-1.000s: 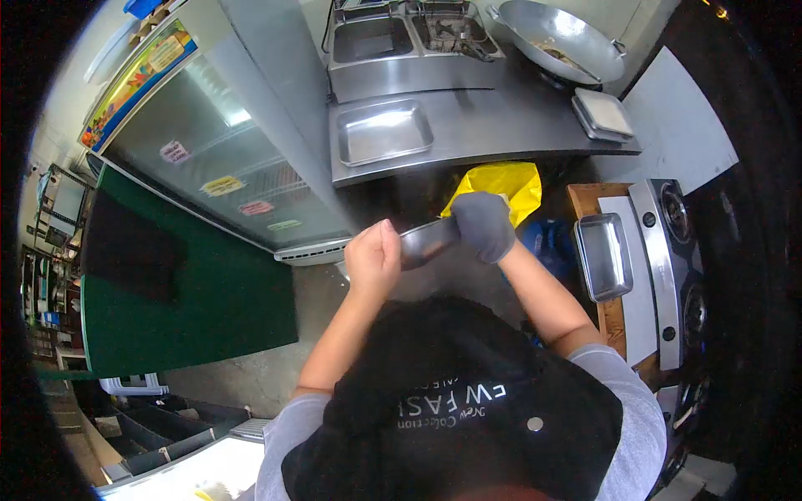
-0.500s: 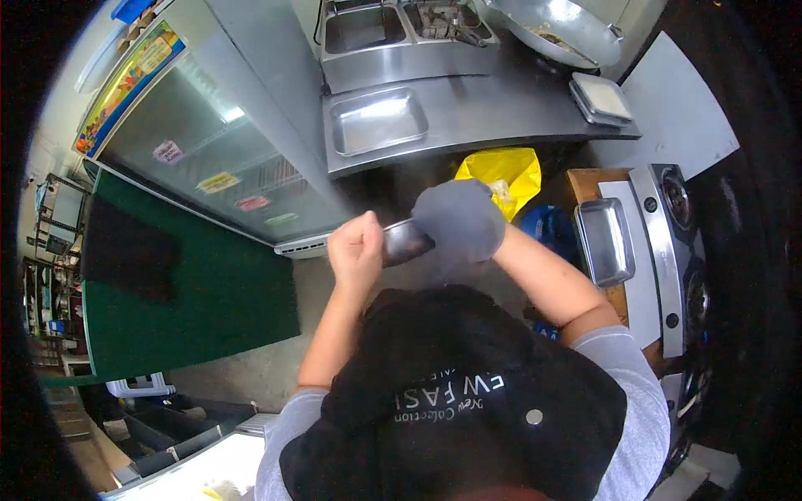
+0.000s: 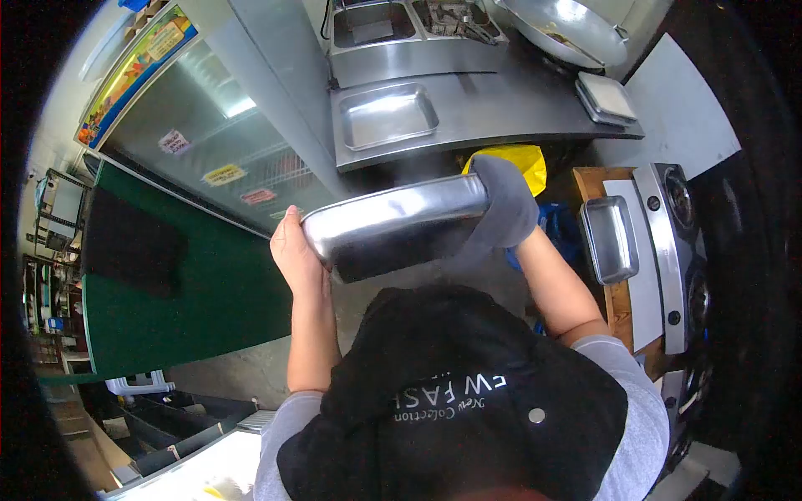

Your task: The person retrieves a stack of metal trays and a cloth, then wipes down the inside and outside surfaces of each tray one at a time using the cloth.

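Observation:
A rectangular metal tray (image 3: 401,204) is held up in front of my chest, tilted so that one long side faces up. Gripping its left end is my left hand (image 3: 299,257), thumb up along the rim. A dark grey cloth (image 3: 505,200) drapes over the tray's right end and covers my right hand (image 3: 526,236), of which little more than the wrist side shows. Through the cloth that hand clasps the tray; its fingers are hidden.
Ahead is a steel counter (image 3: 484,104) with another metal tray (image 3: 388,117), a fryer (image 3: 418,58) and a wok (image 3: 572,33). A yellow bag (image 3: 533,163) sits below it. Right: a third tray (image 3: 611,238) beside a gas stove (image 3: 668,250). Left: a glass-door fridge (image 3: 209,142) and green surface (image 3: 209,309).
The tray has turned from nearly end-on to lengthwise across my view. My left hand has moved left and down, and my right hand with the cloth a little right.

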Motion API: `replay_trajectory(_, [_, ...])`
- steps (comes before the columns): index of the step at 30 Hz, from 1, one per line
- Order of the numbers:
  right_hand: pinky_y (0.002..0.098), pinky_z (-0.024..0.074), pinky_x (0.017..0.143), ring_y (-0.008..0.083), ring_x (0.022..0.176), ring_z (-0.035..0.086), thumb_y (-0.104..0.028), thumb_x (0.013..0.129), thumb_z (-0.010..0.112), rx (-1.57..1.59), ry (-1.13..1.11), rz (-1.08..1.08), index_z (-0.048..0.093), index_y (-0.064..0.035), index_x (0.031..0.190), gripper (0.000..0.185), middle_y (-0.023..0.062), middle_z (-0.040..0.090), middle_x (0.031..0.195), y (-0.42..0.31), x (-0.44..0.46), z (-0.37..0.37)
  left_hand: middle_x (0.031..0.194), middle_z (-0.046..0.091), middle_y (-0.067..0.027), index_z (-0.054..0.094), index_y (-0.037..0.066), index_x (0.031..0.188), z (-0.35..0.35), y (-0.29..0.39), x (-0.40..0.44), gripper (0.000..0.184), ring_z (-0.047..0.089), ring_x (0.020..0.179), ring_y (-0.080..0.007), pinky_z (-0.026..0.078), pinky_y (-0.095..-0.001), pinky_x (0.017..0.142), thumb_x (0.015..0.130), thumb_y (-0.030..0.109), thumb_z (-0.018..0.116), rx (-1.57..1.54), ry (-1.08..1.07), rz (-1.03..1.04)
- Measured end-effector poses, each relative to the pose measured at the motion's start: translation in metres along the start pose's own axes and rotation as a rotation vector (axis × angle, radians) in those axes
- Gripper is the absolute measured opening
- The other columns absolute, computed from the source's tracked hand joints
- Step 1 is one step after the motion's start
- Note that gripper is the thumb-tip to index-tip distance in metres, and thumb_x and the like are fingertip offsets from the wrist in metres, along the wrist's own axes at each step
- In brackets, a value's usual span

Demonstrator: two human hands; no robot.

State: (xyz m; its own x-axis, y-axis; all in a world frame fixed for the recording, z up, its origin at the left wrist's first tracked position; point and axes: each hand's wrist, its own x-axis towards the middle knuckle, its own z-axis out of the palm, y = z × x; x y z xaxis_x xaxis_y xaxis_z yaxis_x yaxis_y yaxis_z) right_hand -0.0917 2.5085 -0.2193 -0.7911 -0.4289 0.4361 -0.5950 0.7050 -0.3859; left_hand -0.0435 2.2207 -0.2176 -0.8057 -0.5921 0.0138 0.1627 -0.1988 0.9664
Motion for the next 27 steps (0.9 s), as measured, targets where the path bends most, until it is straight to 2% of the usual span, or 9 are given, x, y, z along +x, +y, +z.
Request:
replay_trajectory(4, [0.0396, 0.0452, 0.088, 0.0379, 0.098, 0.059, -0.019, 0.065, 0.075, 0.077, 0.457, -0.1, 0.059, 0.001, 0.112, 0.054, 0.0214, 0.062, 0.105, 0.008, -0.008, 0.029, 0.069, 0.057, -0.0048, 0.055, 0.005, 0.079, -0.005, -0.007, 0.015, 0.023, 0.057, 0.058, -0.0151, 0.048, -0.0315, 0.052, 0.095, 0.02, 0.053, -0.183, 0.051, -0.13])
replay_trajectory(6, [0.0393, 0.0449, 0.089, 0.038, 0.099, 0.059, -0.019, 0.069, 0.072, 0.111, 0.39, -0.05, 0.059, 0.0009, 0.114, 0.051, 0.0212, 0.062, 0.105, 0.002, -0.009, 0.029, 0.072, 0.059, -0.0067, 0.056, 0.004, 0.081, -0.008, -0.007, 0.018, 0.022, 0.06, 0.061, -0.0172, 0.05, -0.0329, 0.054, 0.094, 0.021, 0.054, -0.216, 0.069, -0.165])
replay_trajectory(8, [0.0389, 0.0447, 0.09, 0.0381, 0.099, 0.058, -0.02, 0.073, 0.069, 0.145, 0.322, -0.004, 0.059, 0.0007, 0.115, 0.047, 0.021, 0.062, 0.105, 0.007, -0.014, 0.039, 0.095, 0.067, -0.0131, 0.061, -0.002, 0.101, -0.014, -0.009, 0.022, 0.032, 0.066, 0.084, -0.0263, 0.053, -0.0388, 0.076, 0.093, 0.029, 0.055, -0.287, 0.071, -0.213])
replay_trajectory(10, [0.0386, 0.0444, 0.091, 0.0381, 0.1, 0.058, -0.02, 0.077, 0.065, 0.606, 0.123, 0.288, 0.059, 0.0006, 0.116, 0.045, 0.0212, 0.062, 0.106, 0.03, -0.029, 0.072, 0.099, 0.066, -0.0141, 0.06, -0.002, 0.104, -0.023, -0.022, 0.037, 0.034, 0.066, 0.088, -0.0272, 0.053, -0.0402, 0.078, 0.093, 0.03, 0.055, -0.413, 0.007, -0.238])
replay_trajectory(15, [0.038, 0.0465, 0.087, 0.0363, 0.1, 0.059, -0.018, 0.075, 0.066, -0.033, 0.065, 0.023, 0.061, -0.0014, 0.108, 0.038, 0.0192, 0.064, 0.102, -0.006, -0.019, 0.029, 0.101, 0.064, -0.0123, 0.059, 0.001, 0.104, -0.047, -0.109, 0.076, 0.036, 0.063, 0.095, -0.0268, 0.05, -0.0386, 0.086, 0.097, 0.035, 0.049, -0.303, -0.072, -0.36])
replay_trajectory(17, [0.0389, 0.0484, 0.084, 0.0362, 0.097, 0.061, -0.017, 0.074, 0.065, -0.248, 0.184, -0.143, 0.063, -0.0039, 0.105, 0.033, 0.0175, 0.065, 0.098, -0.015, -0.011, 0.015, 0.102, 0.063, -0.0104, 0.059, 0.002, 0.106, -0.069, -0.128, 0.096, 0.04, 0.06, 0.097, -0.025, 0.047, -0.0372, 0.089, 0.102, 0.037, 0.039, -0.021, -0.485, -0.139])
replay_trajectory(19, [0.0412, 0.0519, 0.073, 0.0345, 0.084, 0.066, -0.016, 0.073, 0.065, -0.259, -0.488, 0.056, 0.067, -0.0092, 0.094, 0.022, 0.0133, 0.069, 0.087, -0.038, 0.012, -0.011, 0.099, 0.063, -0.011, 0.061, 0.001, 0.102, -0.047, -0.111, 0.074, 0.044, 0.06, 0.094, -0.0245, 0.046, -0.037, 0.087, 0.103, 0.035, 0.032, 0.273, -0.316, -0.023])
replay_trajectory(21, [0.0421, 0.0524, 0.069, 0.0334, 0.079, 0.067, -0.017, 0.073, 0.065, -0.254, -0.49, -0.021, 0.068, -0.0113, 0.089, 0.018, 0.0116, 0.069, 0.083, -0.043, 0.009, -0.001, 0.095, 0.063, -0.0145, 0.063, 0.0, 0.094, -0.021, -0.082, 0.047, 0.043, 0.06, 0.094, -0.0268, 0.046, -0.0385, 0.086, 0.101, 0.033, 0.036, 0.617, -0.458, 0.522])
replay_trajectory(27, [0.041, 0.0527, 0.064, 0.0296, 0.076, 0.068, -0.022, 0.072, 0.067, -0.267, -0.465, -0.16, 0.069, -0.0165, 0.083, 0.013, 0.0082, 0.069, 0.079, -0.037, 0.003, 0.028, 0.078, 0.062, -0.0198, 0.062, -0.001, 0.073, 0.033, -0.066, -0.031, 0.033, 0.058, 0.074, -0.0384, 0.046, -0.0443, 0.069, 0.093, 0.024, 0.055, 0.881, -0.69, 0.642])
